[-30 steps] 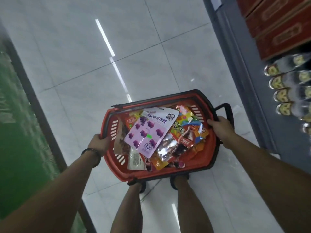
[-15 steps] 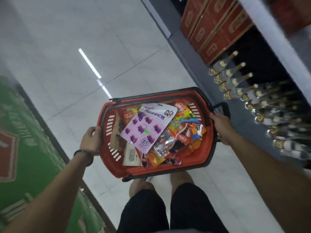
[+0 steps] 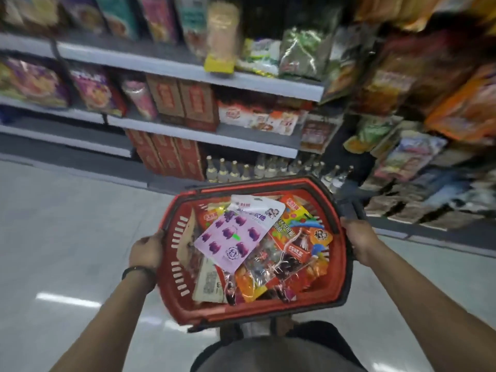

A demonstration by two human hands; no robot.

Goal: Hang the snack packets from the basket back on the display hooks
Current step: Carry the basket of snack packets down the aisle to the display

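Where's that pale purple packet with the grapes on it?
In the head view the purple packet lies atop the pile in the red basket, left of the cola-bottle packet; the left hand and right hand hold the basket's sides.

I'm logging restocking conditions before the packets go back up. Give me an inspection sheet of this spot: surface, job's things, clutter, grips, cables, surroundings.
Surface: pale glossy tiled floor; no table, the red basket is carried.
Job's things: the red basket is heaped full; a purple grape gummy packet lies on top, with a cola-bottle packet beside it.
Clutter: nothing seen.
Grips: left hand holds the basket's left side, right hand its right rim.
Cables: nothing seen.
Surroundings: grey shelves with red cartons and bottles; hanging packets at right, hooks too blurred to see.
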